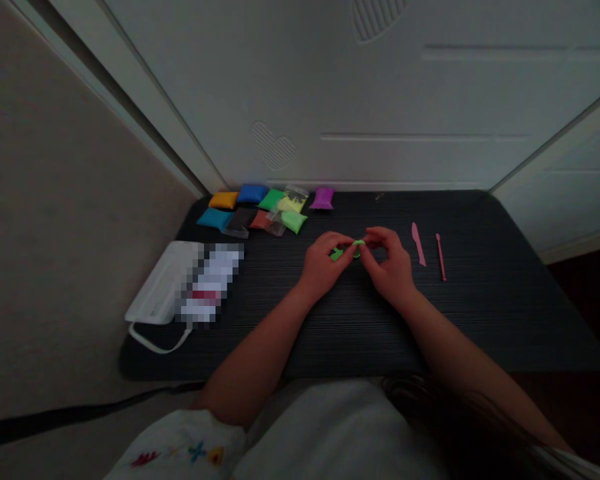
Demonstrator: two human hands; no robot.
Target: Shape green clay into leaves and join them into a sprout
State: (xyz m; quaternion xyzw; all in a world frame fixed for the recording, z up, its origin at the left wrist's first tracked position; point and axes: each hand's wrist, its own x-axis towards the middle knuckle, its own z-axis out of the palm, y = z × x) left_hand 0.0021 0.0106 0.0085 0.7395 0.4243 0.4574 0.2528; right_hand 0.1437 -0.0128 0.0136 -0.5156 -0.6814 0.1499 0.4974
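Observation:
Both hands meet over the middle of the dark table (360, 313). Between their fingertips is a small piece of bright green modelling clay (359, 243). My left hand (325, 261) is closed in a pinch on its left side, and my right hand (389, 261) pinches it from the right. More green clay (337, 254) shows under the left fingers, partly hidden by them. Right of my right hand lie a pink plastic knife (419, 245) and a thin pink modelling tool (441, 257), apart from each other and untouched.
Several small packets of coloured clay lie at the back left, among them a blue packet (252, 194) and a purple packet (323, 198). A white face mask (165, 283) rests at the left edge beside a blurred-out flat item (213, 283). A white panelled door (300, 87) stands behind the table.

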